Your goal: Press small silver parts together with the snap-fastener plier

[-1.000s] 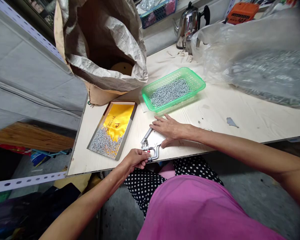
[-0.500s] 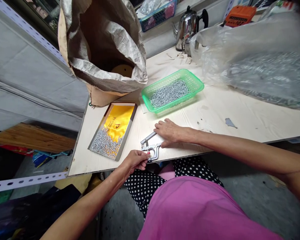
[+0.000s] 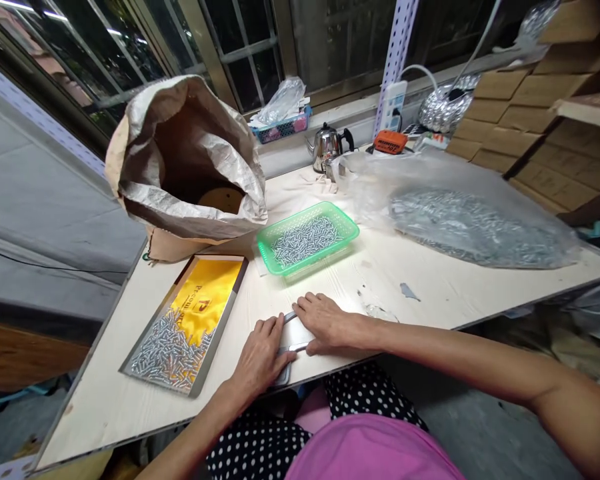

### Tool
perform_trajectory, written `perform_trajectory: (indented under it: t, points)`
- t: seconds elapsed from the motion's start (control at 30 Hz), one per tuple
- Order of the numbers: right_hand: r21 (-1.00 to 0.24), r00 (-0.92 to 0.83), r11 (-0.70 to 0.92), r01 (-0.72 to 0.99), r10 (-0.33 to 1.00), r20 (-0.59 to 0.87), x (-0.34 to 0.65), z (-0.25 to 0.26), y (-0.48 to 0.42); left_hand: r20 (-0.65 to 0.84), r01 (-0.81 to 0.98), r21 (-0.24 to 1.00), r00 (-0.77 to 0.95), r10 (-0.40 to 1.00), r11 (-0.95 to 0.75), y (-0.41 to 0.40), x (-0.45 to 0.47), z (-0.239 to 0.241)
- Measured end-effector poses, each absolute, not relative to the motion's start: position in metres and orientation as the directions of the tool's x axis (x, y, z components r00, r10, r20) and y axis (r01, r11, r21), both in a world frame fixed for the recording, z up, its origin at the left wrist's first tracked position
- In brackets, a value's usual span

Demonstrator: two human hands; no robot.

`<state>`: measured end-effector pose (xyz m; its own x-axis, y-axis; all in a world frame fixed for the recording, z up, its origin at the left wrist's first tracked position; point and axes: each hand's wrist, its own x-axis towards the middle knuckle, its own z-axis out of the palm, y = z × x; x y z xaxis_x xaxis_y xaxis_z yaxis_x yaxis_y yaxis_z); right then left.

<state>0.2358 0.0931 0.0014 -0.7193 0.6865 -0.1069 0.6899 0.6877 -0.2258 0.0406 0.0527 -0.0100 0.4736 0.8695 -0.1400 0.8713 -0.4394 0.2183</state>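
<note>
Near the front edge of the table lies a silver plier-like metal tool (image 3: 298, 347), partly covered by my hands. My left hand (image 3: 260, 353) is closed over its head end, fingers on the far side and thumb on the near side. Around the handles at the other end is my right hand (image 3: 325, 321), closed with the thumb below and fingers above. My left hand hides the tool's jaws and spring. To the left, a shallow box (image 3: 223, 333) with a yellow lining holds many small silver metal pins (image 3: 167, 357). Beyond my hands, a green plastic basket (image 3: 307, 266) contains similar pins.
A large open woven sack (image 3: 190, 227) stands at the back left. On the right lies a clear plastic bag (image 3: 470, 220) of metal pieces. A kettle (image 3: 326, 148), an orange box (image 3: 390, 141) and stacked cartons (image 3: 520, 113) are farther back.
My left hand has gone from pinching a small red-tipped piece at the tool's looped end to covering the tool's head. My right hand stays on the handles. The view has tilted up.
</note>
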Motion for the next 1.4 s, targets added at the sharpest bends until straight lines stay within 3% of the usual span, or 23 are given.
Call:
perform_trajectory:
  t: [0.2,0.43,0.6,0.83,0.97,1.23,1.3,1.4]
  points:
    - [-0.198,-0.695,0.667,0.718,0.700,-0.164,0.232,0.010,0.090,-0.206,0.898,0.132,0.439,0.874,-0.420,0.059,0.062,0.000]
    - [-0.226,-0.714,0.678,0.699,0.678,-0.177,0.227,-0.001,0.098,-0.191,0.923,0.174,0.374,0.907,-0.344,0.063,0.066,-0.003]
    - [-0.240,-0.713,0.672,0.701,0.674,-0.194,0.227,-0.014,0.098,-0.155,0.911,0.152,0.404,0.901,-0.382,0.064,0.064,-0.005]
    - [-0.288,-0.795,0.744,0.603,0.591,-0.135,0.250,-0.008,0.116,0.056,0.892,0.139,0.427,0.903,-0.430,0.037,0.062,-0.018]
    - [-0.233,-0.741,0.709,0.666,0.663,-0.102,0.253,-0.016,0.119,0.180,0.827,0.193,0.500,0.847,-0.529,0.001,0.073,-0.034]
    - [-0.128,-0.654,0.650,0.749,0.757,0.011,0.236,-0.018,0.131,0.119,0.759,0.396,0.515,0.849,-0.516,-0.018,0.083,-0.039]
    - [-0.114,-0.691,0.689,0.716,0.722,0.024,0.224,-0.009,0.124,0.121,0.751,0.412,0.517,0.847,-0.517,-0.017,0.083,-0.038]
    - [-0.156,-0.868,0.867,0.473,0.489,0.084,0.196,-0.001,0.103,0.137,0.715,0.437,0.546,0.827,-0.545,-0.023,0.083,-0.033]
